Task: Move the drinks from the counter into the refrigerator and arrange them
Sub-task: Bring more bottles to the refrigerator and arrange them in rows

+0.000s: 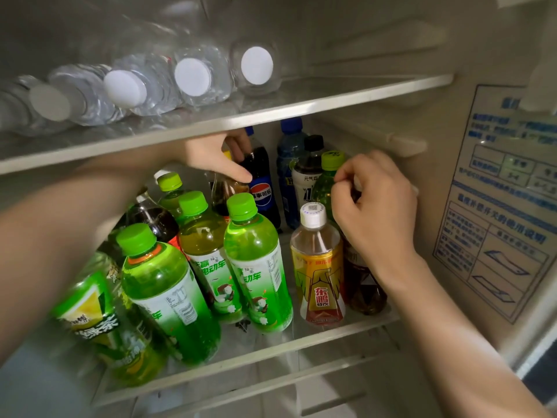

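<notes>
The left hand (215, 158) reaches in under the upper shelf (301, 105), thumb in front and fingers curled behind the neck of an amber bottle (224, 190). It stands just beside the Pepsi bottle (260, 188). The right hand (376, 206) is bunched, fingers curled down over the top of a dark brown bottle (363, 285) at the right end of the middle shelf (346, 330); its cap is hidden under the fingers, and the fingertips come right up to a green bottle (324, 188) with a yellow-green cap.

Just left of the dark brown bottle stands a yellow-labelled bottle (318, 267) with a white cap (upright, near the shelf's front edge). Behind it are a black-capped bottle (309, 176) with a white label and a blue bottle (289, 164) at the back.

Left of the yellow one, three green tea bottles (254, 267) with green caps stand close together — the frontmost tilted — with another green-capped bottle and a dark cola bottle (152, 220) behind them. A blurred green-labelled bottle (99, 321) sits at the front left corner.

On the upper shelf of the refrigerator (376, 31), clear water bottles (193, 78) lie on their sides, white caps facing out. A blue printed sticker (506, 206) covers the right inner wall.
</notes>
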Tool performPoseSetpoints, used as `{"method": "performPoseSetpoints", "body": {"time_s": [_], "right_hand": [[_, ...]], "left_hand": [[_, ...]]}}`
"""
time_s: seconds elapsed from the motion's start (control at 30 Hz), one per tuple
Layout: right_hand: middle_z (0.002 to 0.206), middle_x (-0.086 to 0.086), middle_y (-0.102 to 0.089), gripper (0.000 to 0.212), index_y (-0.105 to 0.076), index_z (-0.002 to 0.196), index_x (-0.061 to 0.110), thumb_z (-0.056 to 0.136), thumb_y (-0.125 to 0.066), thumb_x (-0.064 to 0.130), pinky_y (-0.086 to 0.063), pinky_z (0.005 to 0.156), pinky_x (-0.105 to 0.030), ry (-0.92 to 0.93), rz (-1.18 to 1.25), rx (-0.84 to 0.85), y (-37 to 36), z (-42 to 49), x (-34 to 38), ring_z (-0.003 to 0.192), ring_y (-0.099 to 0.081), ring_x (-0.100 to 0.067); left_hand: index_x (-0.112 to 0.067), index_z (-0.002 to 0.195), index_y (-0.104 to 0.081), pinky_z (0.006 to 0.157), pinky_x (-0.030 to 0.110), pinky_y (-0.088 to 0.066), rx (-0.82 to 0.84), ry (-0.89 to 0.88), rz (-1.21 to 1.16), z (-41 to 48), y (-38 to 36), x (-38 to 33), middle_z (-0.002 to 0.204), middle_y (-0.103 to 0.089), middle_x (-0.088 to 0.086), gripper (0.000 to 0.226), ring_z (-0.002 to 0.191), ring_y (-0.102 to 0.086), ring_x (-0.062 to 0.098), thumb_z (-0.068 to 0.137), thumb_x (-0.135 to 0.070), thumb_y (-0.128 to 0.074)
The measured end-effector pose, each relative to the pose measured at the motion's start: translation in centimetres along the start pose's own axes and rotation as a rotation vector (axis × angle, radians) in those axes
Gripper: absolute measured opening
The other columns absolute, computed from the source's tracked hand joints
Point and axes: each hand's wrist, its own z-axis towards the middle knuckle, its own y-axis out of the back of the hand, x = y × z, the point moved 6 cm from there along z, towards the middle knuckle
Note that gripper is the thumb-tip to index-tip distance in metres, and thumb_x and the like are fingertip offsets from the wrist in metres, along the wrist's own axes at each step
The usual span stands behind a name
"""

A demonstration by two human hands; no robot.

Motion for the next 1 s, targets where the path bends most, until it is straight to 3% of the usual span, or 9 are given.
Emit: {"method": "performPoseSetpoints", "body": {"time_s": [0.1,0.23,0.3,0.43,0.53,0.67,0.73,0.83,1.0], "right_hand": [[0.077,0.008,-0.048,0.009,-0.062,0.075,0.014,0.076,-0.053,0.012,-0.024,0.054,-0.005,-0.014,0.007,0.005,0.0,0.0,-0.1,0.065,-0.043,-0.008],[0.077,0.006,-0.049,0.009,-0.062,0.075,0.013,0.077,-0.053,0.011,-0.027,0.055,-0.009,-0.003,0.021,0.009,0.1,0.0,-0.1,0.065,-0.046,-0.01],[0.077,0.005,-0.05,0.009,-0.062,0.076,0.013,0.077,-0.054,0.01,-0.028,0.054,-0.01,0.004,0.025,0.006,0.0,0.0,0.0,0.064,-0.045,-0.01],[0.077,0.003,-0.053,0.01,-0.063,0.076,0.012,0.077,-0.054,0.01,-0.028,0.053,-0.012,0.008,0.031,0.002,0.1,0.0,-0.1,0.062,-0.045,-0.01],[0.077,0.002,-0.053,0.01,-0.063,0.076,0.011,0.078,-0.053,0.011,-0.03,0.053,-0.013,0.009,0.04,0.009,0.0,0.0,-0.1,0.062,-0.045,-0.011],[0.079,0.0,-0.056,0.012,-0.063,0.077,0.012,0.078,-0.052,0.012,-0.032,0.055,-0.014,0.018,0.048,0.015,0.0,-0.1,-0.2,0.063,-0.048,-0.012],[0.078,0.001,-0.054,0.011,-0.063,0.076,0.011,0.078,-0.052,0.011,-0.031,0.053,-0.013,0.023,0.053,0.013,0.0,-0.1,-0.2,0.063,-0.046,-0.011],[0.078,0.001,-0.053,0.011,-0.063,0.077,0.011,0.078,-0.053,0.011,-0.03,0.053,-0.012,0.028,0.052,0.009,0.0,-0.1,-0.3,0.063,-0.046,-0.01],[0.08,0.001,-0.055,0.011,-0.064,0.078,0.012,0.078,-0.053,0.012,-0.027,0.051,-0.018,0.018,0.029,0.01,0.0,-0.1,-0.3,0.065,-0.048,-0.011]], "left_hand": [[-0.023,0.099,-0.057,0.067,0.019,-0.046,0.109,0.025,0.154,-0.4,-1.1,0.6,0.089,-0.06,-0.011,0.046,0.076,-0.057,0.007,0.064,-0.022,-0.085],[-0.031,0.075,-0.053,0.063,0.025,-0.047,0.075,-0.012,0.216,0.0,-1.4,0.5,0.078,-0.063,-0.007,0.041,0.068,-0.057,0.013,0.056,-0.019,-0.087],[-0.03,0.075,-0.053,0.062,0.027,-0.047,0.05,-0.032,0.171,0.0,-1.3,0.2,0.076,-0.064,-0.003,0.042,0.065,-0.055,0.014,0.056,-0.02,-0.089],[-0.026,0.083,-0.057,0.049,0.013,-0.037,-0.001,-0.069,0.143,0.8,-1.1,-0.3,0.07,-0.057,-0.008,0.044,0.056,-0.048,0.002,0.055,-0.026,-0.091],[-0.021,0.092,-0.057,0.064,0.036,-0.048,-0.014,-0.062,0.125,1.8,-1.5,0.1,0.086,-0.064,0.006,0.048,0.072,-0.055,0.021,0.058,-0.029,-0.089],[-0.023,0.093,-0.053,0.067,0.048,-0.051,-0.062,-0.059,0.135,3.6,-2.0,0.0,0.091,-0.064,0.013,0.049,0.078,-0.06,0.036,0.058,-0.031,-0.087],[-0.023,0.092,-0.051,0.064,0.041,-0.05,-0.061,-0.055,0.129,4.4,-2.1,0.0,0.088,-0.062,0.007,0.05,0.075,-0.058,0.032,0.058,-0.029,-0.087],[-0.021,0.091,-0.05,0.051,0.02,-0.036,-0.087,-0.084,0.121,5.1,-2.0,0.1,0.079,-0.055,-0.005,0.051,0.067,-0.048,0.015,0.058,-0.026,-0.089],[-0.018,0.092,-0.046,0.051,0.019,-0.031,-0.13,-0.12,0.14,6.1,-2.5,0.5,0.086,-0.053,0.001,0.049,0.074,-0.047,0.018,0.064,-0.028,-0.086]]}}
